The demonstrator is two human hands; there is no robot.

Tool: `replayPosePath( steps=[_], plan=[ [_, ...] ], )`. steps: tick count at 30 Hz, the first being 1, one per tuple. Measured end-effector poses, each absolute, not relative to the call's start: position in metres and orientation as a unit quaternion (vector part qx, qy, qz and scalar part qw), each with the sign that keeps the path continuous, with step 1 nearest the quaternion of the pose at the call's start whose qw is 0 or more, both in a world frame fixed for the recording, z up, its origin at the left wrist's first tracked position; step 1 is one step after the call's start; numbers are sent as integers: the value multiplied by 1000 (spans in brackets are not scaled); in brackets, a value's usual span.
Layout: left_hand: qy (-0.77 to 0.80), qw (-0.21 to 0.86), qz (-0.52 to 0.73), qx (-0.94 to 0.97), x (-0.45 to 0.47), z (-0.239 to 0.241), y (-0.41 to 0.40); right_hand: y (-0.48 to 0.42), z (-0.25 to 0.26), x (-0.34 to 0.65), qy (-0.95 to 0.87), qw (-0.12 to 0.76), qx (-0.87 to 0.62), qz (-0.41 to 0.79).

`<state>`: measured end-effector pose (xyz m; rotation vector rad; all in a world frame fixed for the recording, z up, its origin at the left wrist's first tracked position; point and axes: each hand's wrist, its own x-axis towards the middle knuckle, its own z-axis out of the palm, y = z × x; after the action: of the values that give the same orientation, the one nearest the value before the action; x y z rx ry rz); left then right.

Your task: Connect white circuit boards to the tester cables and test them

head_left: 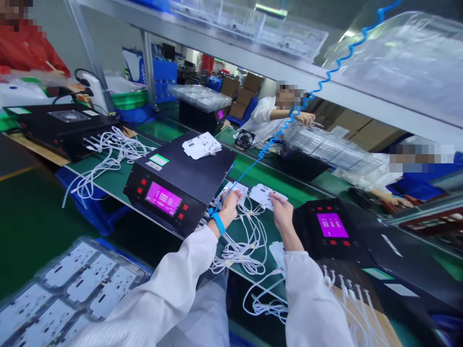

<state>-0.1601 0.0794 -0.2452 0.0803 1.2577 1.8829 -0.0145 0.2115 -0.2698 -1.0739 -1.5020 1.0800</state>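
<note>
My left hand [229, 206], with a blue strap [217, 222] around its wrist, is closed with curled fingers at the edge of a white circuit board [243, 188]. What the fingers hold, if anything, is hidden. To its right, my right hand [282, 213] pinches the near right edge of another white circuit board [261, 193] between thumb and finger. White cables [249, 241] lie in a tangle below both hands, some running up to the boards. A further white board [278, 255] sits partly behind my right sleeve.
Black boxes with lit magenta screens stand left [195, 168] and right [325, 226] of my hands; the left one carries white boards [201, 145]. A tray of boards [72, 284] is at lower left. A coiled blue cord [285, 126] hangs across. Co-workers sit opposite.
</note>
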Motion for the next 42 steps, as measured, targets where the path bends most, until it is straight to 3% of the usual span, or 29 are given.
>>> replayPosePath(
  steps=[6, 14, 20, 26, 36, 40, 42],
  plan=[
    [460, 510, 705, 178, -148, -225, 40, 204, -237, -24, -770, 462, -346, 270],
    [450, 539, 633, 327, -153, -199, 14, 165, -226, -47, -855, 441, -170, 214],
    [505, 488, 626, 339, -162, -204, 14, 139, -231, -49, -815, 507, -179, 214],
    [534, 406, 658, 341, -155, -207, 23, 125, -232, -36, -805, 563, -127, 136],
    [511, 407, 659, 373, -137, -197, 29, 112, -241, -29, -779, 602, -124, 124],
    [524, 383, 669, 364, -141, -203, 31, 111, -240, -35, -753, 620, -179, 127],
    [575, 314, 649, 386, -144, -211, 34, 114, -236, -37, -708, 643, -246, 160]
  ],
)
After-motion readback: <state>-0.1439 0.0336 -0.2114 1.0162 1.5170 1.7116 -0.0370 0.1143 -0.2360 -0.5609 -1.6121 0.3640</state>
